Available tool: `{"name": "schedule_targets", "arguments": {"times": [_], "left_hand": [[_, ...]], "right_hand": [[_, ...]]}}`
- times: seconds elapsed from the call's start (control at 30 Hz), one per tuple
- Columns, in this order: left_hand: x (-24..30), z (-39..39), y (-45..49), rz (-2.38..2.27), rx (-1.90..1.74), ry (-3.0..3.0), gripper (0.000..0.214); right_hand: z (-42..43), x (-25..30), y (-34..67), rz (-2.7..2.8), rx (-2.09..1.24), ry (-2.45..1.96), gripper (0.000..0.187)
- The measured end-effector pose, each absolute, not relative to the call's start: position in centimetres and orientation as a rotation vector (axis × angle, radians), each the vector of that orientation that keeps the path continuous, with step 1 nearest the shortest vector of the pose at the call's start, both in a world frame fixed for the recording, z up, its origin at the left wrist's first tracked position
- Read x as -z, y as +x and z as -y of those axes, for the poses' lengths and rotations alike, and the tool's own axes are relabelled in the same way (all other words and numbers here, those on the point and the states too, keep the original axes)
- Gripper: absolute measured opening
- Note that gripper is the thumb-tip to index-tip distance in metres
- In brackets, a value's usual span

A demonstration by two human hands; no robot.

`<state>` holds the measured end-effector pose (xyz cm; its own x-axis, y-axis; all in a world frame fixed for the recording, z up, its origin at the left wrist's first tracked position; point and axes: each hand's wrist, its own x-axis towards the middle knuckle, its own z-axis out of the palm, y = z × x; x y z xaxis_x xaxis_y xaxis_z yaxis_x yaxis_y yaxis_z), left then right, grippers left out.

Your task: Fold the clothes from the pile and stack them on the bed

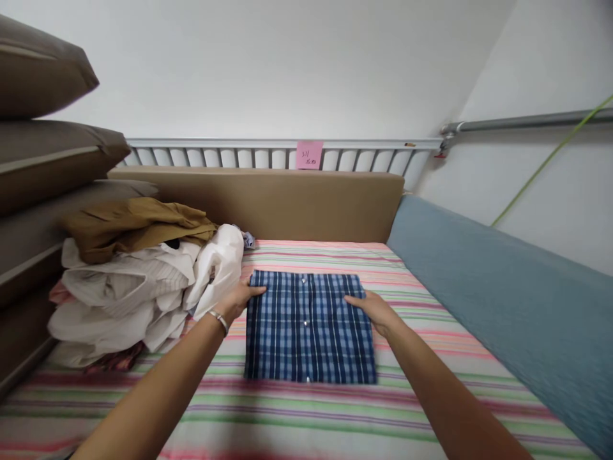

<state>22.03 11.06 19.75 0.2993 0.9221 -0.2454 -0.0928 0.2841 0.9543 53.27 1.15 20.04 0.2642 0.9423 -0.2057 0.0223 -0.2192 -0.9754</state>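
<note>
A blue plaid shirt [309, 329], folded into a rectangle with its button front facing up, is held just over or on the striped sheet [306, 421]; I cannot tell whether it touches. My left hand [238, 299], with a bracelet on the wrist, grips the shirt's upper left edge, thumb on top. On the opposite side my right hand [376, 311] pinches the right edge near the upper corner, thumb over the cloth. The fingers of both hands are mostly hidden beneath the fabric.
A rumpled clothes pile [129, 287], white with a brown garment [138, 223] on top, lies at the left beside stacked brown cushions [52, 153]. A tan padded board [287, 204] and radiator [239, 156] with a pink note [309, 155] stand behind. Blue padding [488, 287] borders the right.
</note>
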Motion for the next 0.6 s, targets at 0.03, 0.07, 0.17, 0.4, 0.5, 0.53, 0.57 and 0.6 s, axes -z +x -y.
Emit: {"name": "schedule_targets", "arguments": {"times": [0.03,0.07,0.17,0.4,0.5,0.53,0.57,0.6], "left_hand": [[-21.2,-11.2,21.8,-0.985,-0.917,1.074,0.036],[-22.7,-11.3,21.5,-0.951,-0.964,1.105,0.039],[-26.2,-10.8,20.3,-0.881,-1.083,1.205,0.049],[-18.8,-5.2,15.1,-1.016,-0.981,1.657,0.017],[-11.9,-1.8,13.3,-1.02,-0.9,1.716,0.011],[-10.2,-0.8,12.9,-1.025,-0.903,1.74,0.013],[-8.9,0.1,12.6,-1.028,-0.911,1.767,0.017],[-8.0,0.9,12.3,-1.026,-0.928,1.792,0.02]], "right_hand": [[-1.4,-21.5,53.3,0.955,-1.067,-1.497,0.035],[-1.5,-22.9,53.3,0.983,-0.982,-1.486,0.038],[-1.1,-25.8,53.1,1.112,-0.674,-1.511,0.039],[6.2,-16.3,50.8,1.481,-0.611,-1.346,0.024],[9.7,-10.2,49.4,1.676,-0.649,-1.44,0.027],[10.5,-9.0,49.1,1.706,-0.639,-1.481,0.027],[11.1,-8.1,48.8,1.723,-0.624,-1.515,0.028],[11.5,-7.7,48.6,1.741,-0.609,-1.537,0.029]]}}
